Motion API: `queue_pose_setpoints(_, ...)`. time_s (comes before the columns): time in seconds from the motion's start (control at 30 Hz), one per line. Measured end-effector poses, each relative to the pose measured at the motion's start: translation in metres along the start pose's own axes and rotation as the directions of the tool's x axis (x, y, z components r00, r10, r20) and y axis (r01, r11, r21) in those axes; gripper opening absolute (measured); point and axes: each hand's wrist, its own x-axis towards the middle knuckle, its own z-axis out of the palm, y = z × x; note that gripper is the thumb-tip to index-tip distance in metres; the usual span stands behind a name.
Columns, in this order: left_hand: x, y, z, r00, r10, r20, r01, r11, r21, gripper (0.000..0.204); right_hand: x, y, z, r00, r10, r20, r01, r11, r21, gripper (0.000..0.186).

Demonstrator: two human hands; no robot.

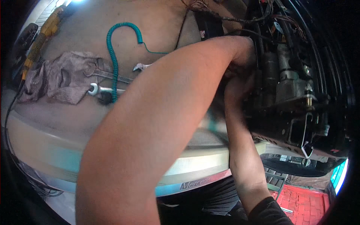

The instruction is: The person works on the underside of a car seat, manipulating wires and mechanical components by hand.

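Hands both buried in black mechanism [288, 93]: left hand [242, 56] above, right hand [234, 88] below, touching; grips hidden, cannot tell. Wrenches [103, 80] lie well left on rag [56, 77]. Work by feel, slowly; mind wires.

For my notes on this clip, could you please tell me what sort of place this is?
Most likely a car repair workshop. Open-ended wrenches lie on a rag on a car floor, and both arms reach into an exposed assembly of metal parts and wiring under the dash.
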Motion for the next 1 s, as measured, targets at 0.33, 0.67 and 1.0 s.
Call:
queue_pose_setpoints(0.33,0.031,0.01,-0.009,0.958,0.158,0.238,-0.249,0.872,0.421,0.03,0.0,-0.017,0.001,0.987,0.145,-0.071,-0.153,0.979,-0.132,0.036)
queue_pose_setpoints(0.67,0.051,-0.006,0.0,0.909,0.232,0.347,-0.395,0.748,0.534,0.029,0.002,-0.031,0.006,0.937,0.309,-0.162,-0.302,0.951,0.067,0.046)
queue_pose_setpoints(1.0,0.036,-0.002,-0.016,0.938,0.151,0.313,-0.319,0.734,0.6,0.031,0.013,-0.05,0.015,0.835,0.518,-0.184,-0.45,0.836,0.313,0.048)
